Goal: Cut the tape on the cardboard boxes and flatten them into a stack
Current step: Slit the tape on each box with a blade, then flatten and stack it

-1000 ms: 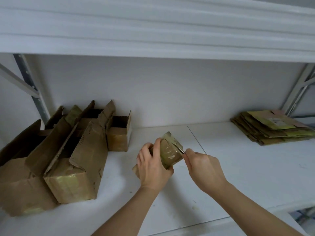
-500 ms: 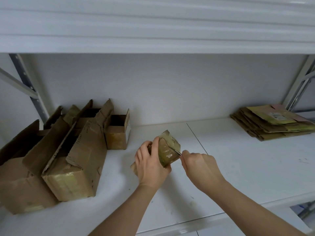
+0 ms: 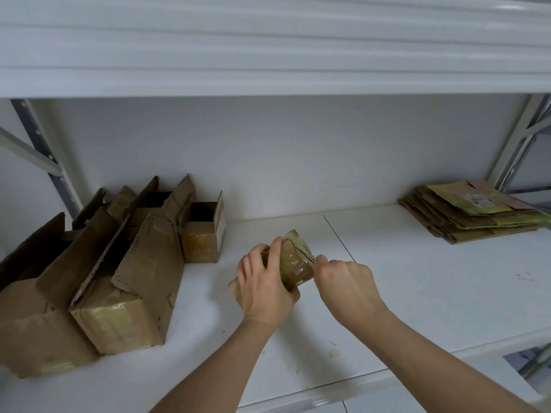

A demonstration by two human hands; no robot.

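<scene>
Near side of small taped box (image 3: 293,263) hidden behind left hand (image 3: 265,281), blade (image 3: 310,259) mostly buried in right hand (image 3: 346,281), too thin to identify, largest open box (image 3: 32,320) cropped at left edge, flattened stack (image 3: 471,213) clipped at right, label print illegible

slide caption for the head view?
Left hand grips small taped box; right hand slices its tape with a blade.

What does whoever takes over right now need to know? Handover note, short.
Left hand grips a small taped box, tilted up off the shelf.
Right hand holds a thin blade against the box's taped end.
Done: flattened boxes stacked at the far right.
Left: finish this cut, flatten the box, add it to the stack; then the open boxes at the left.
</scene>
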